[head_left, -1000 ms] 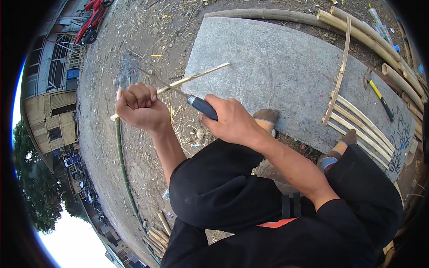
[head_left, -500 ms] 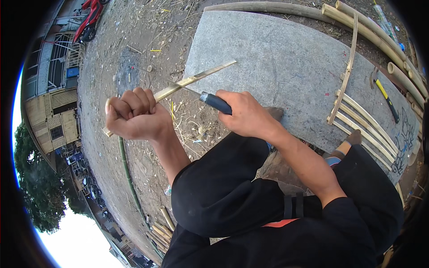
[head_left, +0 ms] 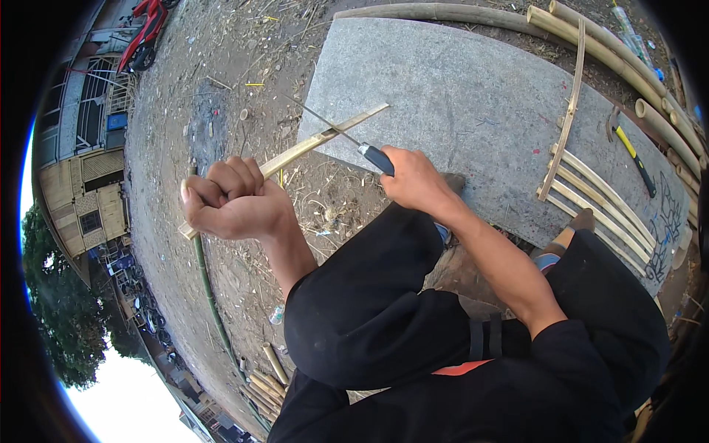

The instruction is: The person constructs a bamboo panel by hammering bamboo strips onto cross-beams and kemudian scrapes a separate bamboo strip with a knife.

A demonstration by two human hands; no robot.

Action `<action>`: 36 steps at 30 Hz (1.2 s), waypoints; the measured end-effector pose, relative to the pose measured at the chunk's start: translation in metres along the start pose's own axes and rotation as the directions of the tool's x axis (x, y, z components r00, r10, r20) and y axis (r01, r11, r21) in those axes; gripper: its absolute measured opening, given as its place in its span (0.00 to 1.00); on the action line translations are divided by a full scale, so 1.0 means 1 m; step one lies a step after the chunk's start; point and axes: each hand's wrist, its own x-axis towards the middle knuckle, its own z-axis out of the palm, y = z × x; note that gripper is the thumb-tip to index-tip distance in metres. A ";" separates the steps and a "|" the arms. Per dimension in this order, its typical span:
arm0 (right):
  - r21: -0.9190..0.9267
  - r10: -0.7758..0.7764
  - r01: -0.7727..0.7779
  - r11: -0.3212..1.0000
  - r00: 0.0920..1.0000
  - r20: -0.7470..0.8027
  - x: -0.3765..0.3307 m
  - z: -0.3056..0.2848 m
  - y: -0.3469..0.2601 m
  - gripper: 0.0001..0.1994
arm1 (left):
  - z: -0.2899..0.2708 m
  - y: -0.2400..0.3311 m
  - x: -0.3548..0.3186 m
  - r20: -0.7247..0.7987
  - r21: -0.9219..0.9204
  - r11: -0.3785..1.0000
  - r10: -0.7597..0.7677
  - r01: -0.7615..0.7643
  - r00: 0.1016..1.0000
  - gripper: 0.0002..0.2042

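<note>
Bamboo strip (head_left: pixel 295 153) is clamped in the left hand (head_left: pixel 240 199), its far end over the slab's (head_left: pixel 428 81) left side; the right hand (head_left: pixel 421 179) grips a knife (head_left: pixel 376 156) crossing it. A clear bottle (head_left: pixel 625 23) lies far right, contents unclear.

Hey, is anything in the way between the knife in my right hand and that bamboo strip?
Nothing visible is. The black-handled knife in your right hand already lies across the bamboo strip, to the right of your left hand, though whether the blade touches it is hard to tell.

A head-worn fisheye looks down from close above.
</note>
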 end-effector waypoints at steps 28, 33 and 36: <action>-0.102 0.280 -0.281 0.954 0.960 -0.028 0.019 -0.001 0.092 0.09 | 0.028 -0.007 0.039 -0.198 0.161 0.985 -0.027 0.060 0.980 0.15; 0.129 0.025 -0.028 0.991 0.999 0.030 0.014 0.017 -0.002 0.09 | 0.018 -0.008 0.039 -0.195 0.179 0.982 -0.029 0.064 0.980 0.14; 0.087 0.142 -0.141 0.986 0.990 -0.003 0.021 0.024 0.032 0.09 | 0.018 -0.009 0.040 -0.231 0.192 0.980 -0.015 0.061 0.973 0.14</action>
